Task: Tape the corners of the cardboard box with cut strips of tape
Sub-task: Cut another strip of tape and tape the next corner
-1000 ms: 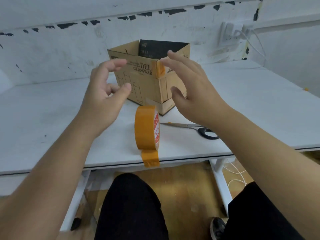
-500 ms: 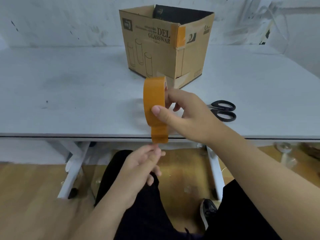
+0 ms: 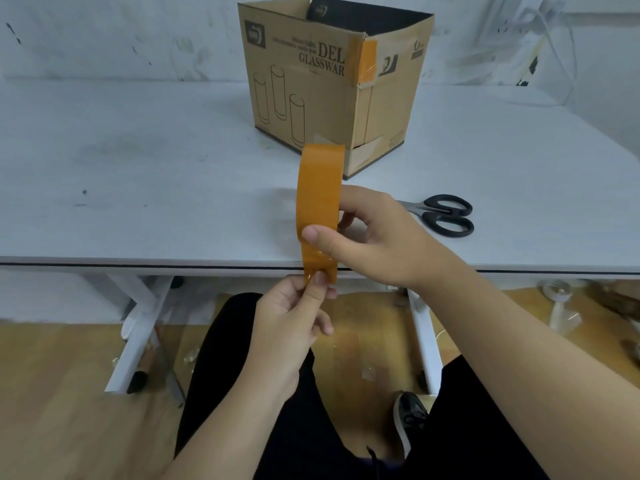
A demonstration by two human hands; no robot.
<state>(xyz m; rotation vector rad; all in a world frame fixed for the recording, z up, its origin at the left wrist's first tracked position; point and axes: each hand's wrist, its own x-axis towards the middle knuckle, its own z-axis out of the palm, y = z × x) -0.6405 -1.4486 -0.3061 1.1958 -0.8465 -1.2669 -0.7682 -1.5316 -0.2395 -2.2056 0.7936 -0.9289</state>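
peeling now: the tape roll (image 3: 320, 188) is up off the table, held on edge just above the near lip, with the right hand (image 3: 377, 237) wrapped round it, thumb pressed on the outer face and fingers through the core. the left hand (image 3: 294, 317) has come up from below and pinches the free end (image 3: 317, 271) between thumb and fingertips, where half a second ago it was only reaching for it. a second back both hands were at the cardboard box (image 3: 332, 84), smoothing down the orange strip (image 3: 367, 62) that now sits on its near top corner. so one corner looks done, and this reads as the start of the next strip. the box stands open at the back of the white table (image 3: 138, 168), well apart from the hands. the scissors (image 3: 443, 214) lie just right of the right hand, untouched, ready for the cut once enough tape is drawn out.
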